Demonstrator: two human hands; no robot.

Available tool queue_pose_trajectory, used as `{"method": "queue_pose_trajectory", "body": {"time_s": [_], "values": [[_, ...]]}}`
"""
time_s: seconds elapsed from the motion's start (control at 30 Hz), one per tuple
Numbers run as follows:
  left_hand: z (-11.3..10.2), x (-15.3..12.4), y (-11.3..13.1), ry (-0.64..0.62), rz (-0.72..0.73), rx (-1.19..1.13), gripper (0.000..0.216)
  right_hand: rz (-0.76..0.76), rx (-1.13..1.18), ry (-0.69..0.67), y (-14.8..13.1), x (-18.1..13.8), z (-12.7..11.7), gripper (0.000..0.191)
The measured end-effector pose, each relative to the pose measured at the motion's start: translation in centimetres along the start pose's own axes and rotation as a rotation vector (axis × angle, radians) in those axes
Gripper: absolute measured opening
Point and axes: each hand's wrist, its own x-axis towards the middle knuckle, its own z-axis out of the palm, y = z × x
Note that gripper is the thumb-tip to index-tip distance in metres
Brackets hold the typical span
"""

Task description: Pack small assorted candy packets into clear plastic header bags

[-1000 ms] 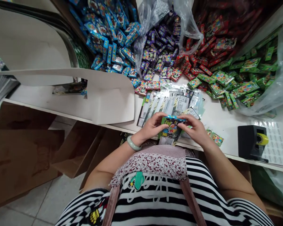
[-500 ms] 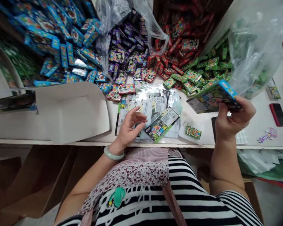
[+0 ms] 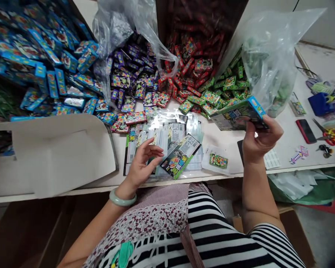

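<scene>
1. Desk (image 3: 268, 175): white top carrying everything I log here, its near edge running across my view.

2. Clear plastic bag (image 3: 268, 56), at 1 o'clock, holding green boxes; a second clear bag (image 3: 123, 26) at 11 o'clock over purple boxes (image 3: 134, 74).

3. Loose piles along the back: blue boxes (image 3: 44, 67) at 10 o'clock, red boxes (image 3: 190, 56) at 12, green boxes (image 3: 212, 98) just right of them.

4. White cardboard flap (image 3: 61, 152) at 9 o'clock.

5. Stack of clear printed sleeves (image 3: 162, 137), dead centre, fanned flat.

6. Filled packet (image 3: 240, 113) at 2 o'clock: the right hand (image 3: 261, 139) grips it from below, raised off the desk, blue end pointing right.

7. Top sleeve (image 3: 180, 160), tilted, lying on the stack: the left hand (image 3: 145, 162) is open above the stack, fingertips curled just beside this sleeve's left edge, gripping nothing.

8. Single green box (image 3: 218, 160) at 5 o'clock of the stack, on a small clear wrapper.

9. Red phone (image 3: 305, 131) and scissors (image 3: 331, 136) at 3 o'clock.

Handling note, my judgement: keep the packet level in the right hand so its contents stay seated, and pinch only the top sleeve by its corner to avoid lifting two.
</scene>
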Motion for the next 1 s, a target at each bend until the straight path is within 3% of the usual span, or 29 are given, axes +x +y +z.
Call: {"method": "queue_pose_trajectory", "body": {"time_s": [0.2,0.47,0.67,0.87,1.0], "values": [[0.2,0.1,0.0,-0.019,0.003,0.025,0.058,0.005,-0.030,-0.045,-0.1,-0.2,1.6,0.030],[0.0,-0.1,0.0,-0.014,-0.093,0.051,0.054,0.074,-0.008,-0.028,-0.5,-0.3,1.6,0.035],[0.0,-0.1,0.2,-0.007,-0.140,0.088,0.051,0.105,0.042,0.136,-0.2,0.7,0.9,0.031],[-0.2,-0.1,-0.5,0.013,-0.140,0.093,0.052,0.095,0.074,0.180,-0.3,0.6,0.4,0.032],[-0.1,0.0,-0.5,0.006,-0.122,0.095,0.051,0.061,0.021,0.001,0.0,0.5,1.1,0.026]]}}
